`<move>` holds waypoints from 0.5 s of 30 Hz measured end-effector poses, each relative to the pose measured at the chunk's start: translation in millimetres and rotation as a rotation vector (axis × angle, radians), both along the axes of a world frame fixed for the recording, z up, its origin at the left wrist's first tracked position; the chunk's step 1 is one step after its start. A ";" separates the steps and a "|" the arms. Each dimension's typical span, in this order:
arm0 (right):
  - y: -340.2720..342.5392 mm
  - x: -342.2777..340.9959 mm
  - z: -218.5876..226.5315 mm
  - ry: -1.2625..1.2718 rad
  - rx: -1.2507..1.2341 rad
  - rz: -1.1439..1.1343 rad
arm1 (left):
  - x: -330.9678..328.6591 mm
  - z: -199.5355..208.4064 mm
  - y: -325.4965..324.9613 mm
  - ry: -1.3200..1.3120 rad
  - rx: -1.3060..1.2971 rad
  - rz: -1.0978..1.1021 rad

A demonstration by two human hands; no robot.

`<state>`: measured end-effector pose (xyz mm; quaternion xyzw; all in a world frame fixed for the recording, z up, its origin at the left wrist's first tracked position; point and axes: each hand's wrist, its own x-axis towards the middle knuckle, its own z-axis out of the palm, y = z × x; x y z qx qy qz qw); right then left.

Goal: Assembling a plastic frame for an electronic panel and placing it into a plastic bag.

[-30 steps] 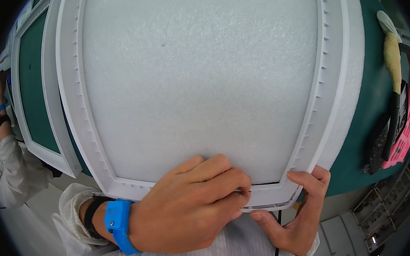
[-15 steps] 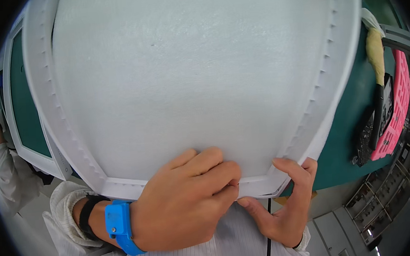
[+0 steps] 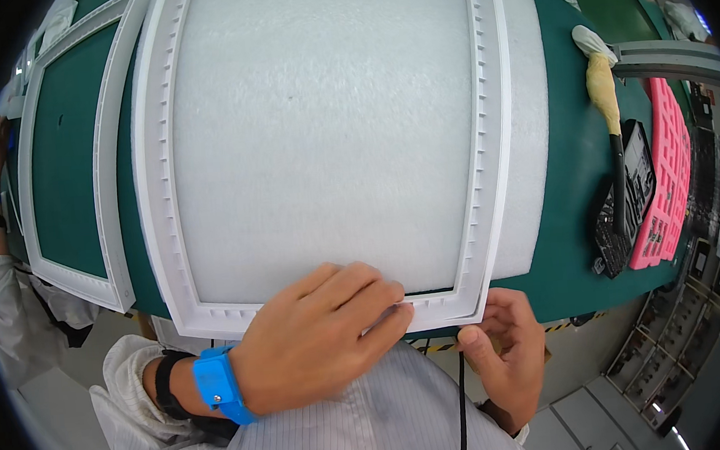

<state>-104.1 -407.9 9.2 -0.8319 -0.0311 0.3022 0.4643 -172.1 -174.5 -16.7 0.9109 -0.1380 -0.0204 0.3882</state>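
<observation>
White rectangular frame (image 3: 490, 155), toothed inside, hands (image 3: 318, 338) (image 3: 512, 357) clamped on its near side

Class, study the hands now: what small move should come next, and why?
Perhaps press the bare right hand gently against the lower-right corner of the white rectangular plastic frame: that hand is right at the corner, while the bare left hand, with a blue wrist strap, lies over the bottom rail and could steady it.

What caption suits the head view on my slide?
Left hand and right hand at the near edge of a white frame over a white foam-like sheet.
</observation>
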 end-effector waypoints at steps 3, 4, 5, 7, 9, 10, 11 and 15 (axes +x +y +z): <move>0.8 2.7 -3.8 0.251 0.120 -0.078 | 1.0 -1.9 0.7 -0.086 0.077 -0.027; -2.6 6.4 -5.6 0.245 0.118 -0.077 | 1.6 -1.5 1.0 -0.092 0.075 -0.025; -7.5 10.8 -8.4 0.339 0.209 -0.092 | 1.9 -1.3 1.4 -0.085 0.082 -0.050; -11.9 12.9 -14.3 0.430 0.297 -0.105 | 1.6 -1.9 1.5 -0.081 0.088 -0.072; -13.5 12.9 -19.3 0.403 0.342 -0.084 | 0.7 -4.2 1.1 -0.119 0.101 -0.090; -13.2 12.1 -20.2 0.403 0.341 -0.082 | 0.0 -4.3 1.1 -0.119 0.100 -0.088; -12.8 11.1 -20.9 0.367 0.303 -0.057 | -0.5 -4.5 1.0 -0.127 0.107 -0.091; -8.1 8.7 -16.3 0.318 0.227 -0.026 | -2.2 -6.2 0.4 -0.147 0.102 -0.083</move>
